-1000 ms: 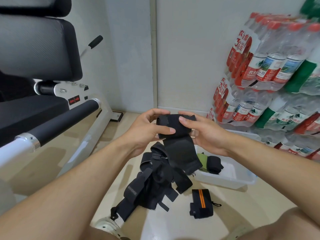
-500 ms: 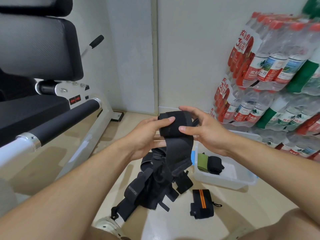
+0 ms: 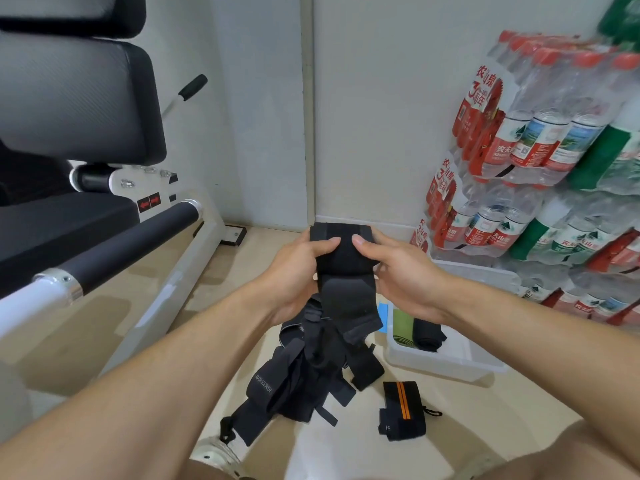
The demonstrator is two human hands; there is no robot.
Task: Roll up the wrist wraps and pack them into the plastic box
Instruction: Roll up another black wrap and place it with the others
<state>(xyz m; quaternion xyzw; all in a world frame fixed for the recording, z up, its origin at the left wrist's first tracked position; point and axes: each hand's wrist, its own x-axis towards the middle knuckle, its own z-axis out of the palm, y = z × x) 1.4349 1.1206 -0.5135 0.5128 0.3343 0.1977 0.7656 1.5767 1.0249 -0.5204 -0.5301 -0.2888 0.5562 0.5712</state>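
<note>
Both hands, left hand (image 3: 294,268) and right hand (image 3: 401,275), grip a black wrist wrap (image 3: 341,252); below, a strap (image 3: 265,388) reads "BOKEERSI".

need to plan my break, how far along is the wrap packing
Done: two rolls, green and black, sit in the box. In hand: both hands roll a black wrap. Left: the pile and the orange-striped roll, still outside.

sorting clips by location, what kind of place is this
Probably a gym's corner or storeroom: a padded exercise machine on the left, shrink-wrapped packs of bottled water stacked against the wall, wrist wraps piled on the floor.
</note>
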